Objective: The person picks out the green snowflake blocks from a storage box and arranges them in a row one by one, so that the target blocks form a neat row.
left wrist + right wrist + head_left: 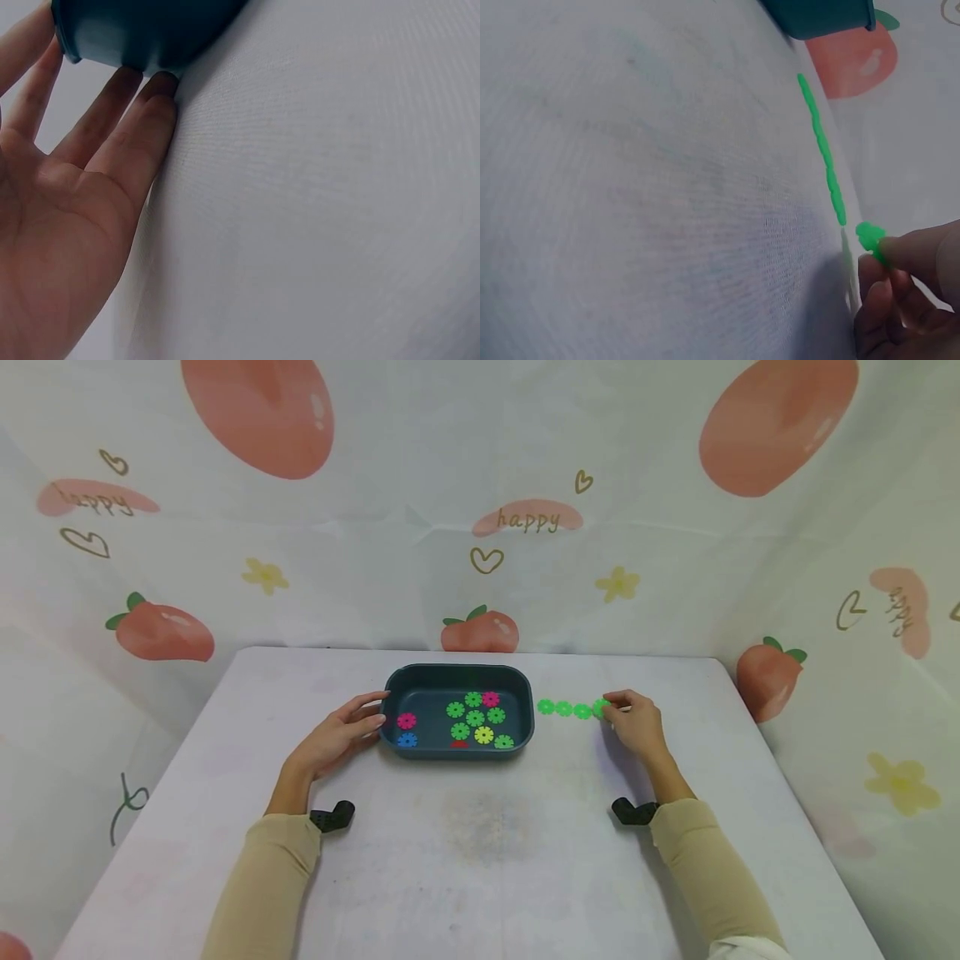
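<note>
A dark teal tray [456, 753] stands on the table with several notched, flower-shaped plastic discs inside: green [475, 717], pink [406, 721], blue [407, 740], yellow [483, 735] and a bit of red [459, 744]. My left hand [339, 737] touches the tray's left side, fingers extended; in the left wrist view the fingertips meet its outer wall. To the right of the tray, green discs [564, 708] lie flat in a row. Between thumb and fingers my right hand [637, 727] pinches another green disc [870, 235], tilted and just off the row's right end.
The white table [480, 877] reaches back to a hanging cloth [375, 568] printed with peaches, hearts and flowers. A black wrist device [333, 816] sits on the left wrist, and a similar black device [633, 812] on the right.
</note>
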### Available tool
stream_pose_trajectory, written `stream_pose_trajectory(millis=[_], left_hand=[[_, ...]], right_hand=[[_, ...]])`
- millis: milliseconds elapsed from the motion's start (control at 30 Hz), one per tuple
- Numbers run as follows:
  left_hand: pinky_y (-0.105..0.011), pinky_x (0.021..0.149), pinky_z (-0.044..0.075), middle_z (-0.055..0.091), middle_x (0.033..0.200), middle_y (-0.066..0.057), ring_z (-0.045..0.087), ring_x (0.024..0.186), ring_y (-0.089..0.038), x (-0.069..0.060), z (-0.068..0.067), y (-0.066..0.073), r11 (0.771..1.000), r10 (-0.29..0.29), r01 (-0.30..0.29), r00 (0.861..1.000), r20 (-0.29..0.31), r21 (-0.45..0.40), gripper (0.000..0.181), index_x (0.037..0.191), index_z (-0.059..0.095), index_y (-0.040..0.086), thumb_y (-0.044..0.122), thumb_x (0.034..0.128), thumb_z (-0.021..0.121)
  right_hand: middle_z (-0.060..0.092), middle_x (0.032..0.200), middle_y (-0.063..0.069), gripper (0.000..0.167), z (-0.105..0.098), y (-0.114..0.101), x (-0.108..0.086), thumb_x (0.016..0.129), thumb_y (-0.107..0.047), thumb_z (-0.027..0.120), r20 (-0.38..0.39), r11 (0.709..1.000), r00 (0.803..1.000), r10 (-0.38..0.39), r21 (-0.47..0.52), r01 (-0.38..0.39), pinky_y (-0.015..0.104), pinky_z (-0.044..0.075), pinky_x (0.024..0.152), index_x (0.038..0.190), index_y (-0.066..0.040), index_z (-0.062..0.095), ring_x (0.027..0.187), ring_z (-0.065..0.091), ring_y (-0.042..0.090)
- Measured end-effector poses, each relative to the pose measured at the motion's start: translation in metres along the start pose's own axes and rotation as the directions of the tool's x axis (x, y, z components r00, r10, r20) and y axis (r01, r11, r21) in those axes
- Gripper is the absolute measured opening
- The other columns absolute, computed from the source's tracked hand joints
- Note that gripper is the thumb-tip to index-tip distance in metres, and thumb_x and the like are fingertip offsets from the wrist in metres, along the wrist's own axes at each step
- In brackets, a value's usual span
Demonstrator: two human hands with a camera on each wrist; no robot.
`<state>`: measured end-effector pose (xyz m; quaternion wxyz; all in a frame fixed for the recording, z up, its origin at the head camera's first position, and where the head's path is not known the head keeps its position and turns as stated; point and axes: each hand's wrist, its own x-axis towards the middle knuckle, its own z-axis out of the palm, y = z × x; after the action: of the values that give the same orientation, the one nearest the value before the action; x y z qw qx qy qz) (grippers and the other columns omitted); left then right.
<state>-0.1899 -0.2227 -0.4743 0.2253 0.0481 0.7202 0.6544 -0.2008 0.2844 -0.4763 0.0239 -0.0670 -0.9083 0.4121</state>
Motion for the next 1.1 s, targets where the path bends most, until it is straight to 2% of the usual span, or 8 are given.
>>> stream_pose_trajectory(millis=[133,333,633,1100], left_hand=[[-0.055,0.126,0.027,0.021,0.169,-0.017,0.027,0.155,-0.038,0.0,0.001,-0.001,1.0,0.0,0.0,1.0,-0.003,-0.005,0.064,0.158,0.033,0.019,0.03,0.1027,0.062],[-0.055,0.126,0.027,0.022,0.169,-0.016,0.028,0.155,-0.037,0.001,0.0,-0.003,1.0,0.004,-0.004,1.0,-0.003,0.001,0.064,0.158,0.034,0.02,0.031,0.1026,0.062],[-0.055,0.126,0.027,0.022,0.169,-0.016,0.028,0.155,-0.037,0.002,0.001,-0.002,1.0,0.01,-0.01,1.0,-0.002,0.006,0.064,0.159,0.033,0.02,0.03,0.1028,0.062],[-0.055,0.126,0.027,0.022,0.169,-0.016,0.028,0.155,-0.037,0.001,0.001,-0.002,1.0,0.011,-0.011,1.0,-0.004,0.012,0.065,0.159,0.032,0.019,0.031,0.1026,0.062]], right_hand=[[0.068,0.114,0.019,0.031,0.001,0.001,0.001,0.099,-0.016,0.06,-0.002,0.999,1.0,0.011,-0.038,-0.011,0.02,0.049,0.068,0.125,-0.001,0.069,0.099,0.066,0.03],[0.071,0.11,0.022,0.031,0.002,-0.003,0.001,0.097,-0.014,0.061,0.002,0.995,1.0,-0.002,-0.101,0.002,0.025,0.046,0.073,0.122,0.003,0.07,0.096,0.065,0.031],[0.073,0.108,0.025,0.029,0.007,-0.009,0.005,0.096,-0.01,0.063,-0.003,0.978,0.998,-0.07,-0.196,0.068,0.041,0.054,0.08,0.118,0.006,0.071,0.096,0.066,0.036],[0.072,0.109,0.023,0.026,0.007,-0.013,0.006,0.097,-0.011,0.062,0.02,0.961,0.998,-0.068,-0.266,0.07,0.042,0.055,0.076,0.116,0.004,0.073,0.094,0.065,0.032]])
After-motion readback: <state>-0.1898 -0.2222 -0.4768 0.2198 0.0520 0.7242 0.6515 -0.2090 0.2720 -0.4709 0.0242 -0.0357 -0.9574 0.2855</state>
